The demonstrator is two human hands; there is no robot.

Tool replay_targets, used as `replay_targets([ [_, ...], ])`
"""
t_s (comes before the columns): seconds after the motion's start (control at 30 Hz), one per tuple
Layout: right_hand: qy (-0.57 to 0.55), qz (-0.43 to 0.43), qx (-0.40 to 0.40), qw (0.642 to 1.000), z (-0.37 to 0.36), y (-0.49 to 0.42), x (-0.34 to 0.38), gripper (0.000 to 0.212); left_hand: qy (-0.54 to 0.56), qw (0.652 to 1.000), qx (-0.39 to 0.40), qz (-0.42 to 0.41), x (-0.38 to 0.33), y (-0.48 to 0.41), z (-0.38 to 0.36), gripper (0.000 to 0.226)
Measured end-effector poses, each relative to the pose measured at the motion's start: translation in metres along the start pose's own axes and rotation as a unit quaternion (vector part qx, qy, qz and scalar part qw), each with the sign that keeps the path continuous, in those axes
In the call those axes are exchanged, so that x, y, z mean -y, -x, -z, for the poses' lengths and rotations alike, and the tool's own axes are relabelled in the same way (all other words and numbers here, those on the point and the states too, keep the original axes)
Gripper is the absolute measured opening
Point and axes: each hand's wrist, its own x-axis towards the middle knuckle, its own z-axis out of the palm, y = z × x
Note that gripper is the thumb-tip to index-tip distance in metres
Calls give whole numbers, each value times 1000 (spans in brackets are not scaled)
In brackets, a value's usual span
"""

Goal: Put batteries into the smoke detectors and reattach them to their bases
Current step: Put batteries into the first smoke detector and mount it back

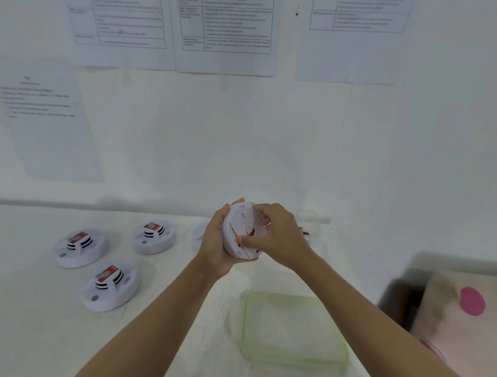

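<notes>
I hold a round white smoke detector (239, 232) up above the table, tilted on edge, its back toward me. My left hand (213, 245) cups its left rim from below. My right hand (279, 239) grips the right side, thumb and fingers pressed on the back plate, where a small red and white patch shows. Three more white smoke detectors stand face up on the table at the left: one (81, 247), one (154, 237) and one (111, 287), each with a red-labelled raised centre. Part of a white disc (198, 238) lies behind my left hand.
A clear greenish plastic lid or box (295, 329) lies on the white table (19, 318) at the near right. A clear container (313, 224) stands by the wall behind my hands. Printed sheets (226, 21) hang on the wall. A pinkish object (471, 301) sits beyond the table's right edge.
</notes>
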Motion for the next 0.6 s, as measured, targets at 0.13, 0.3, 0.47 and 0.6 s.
replay_targets([
  [0.13,18,0,-11,1000,-1,0,1,59,-40,999,28,1,-5,6,-10,56],
  [0.3,31,-1,19,999,2,-4,4,47,-10,999,39,17,-5,4,-4,55],
  [0.47,60,24,51,997,0,-4,6,34,10,999,49,18,-3,8,-2,51],
  [0.6,61,36,74,995,-2,-4,8,40,25,999,25,11,-4,9,2,34],
])
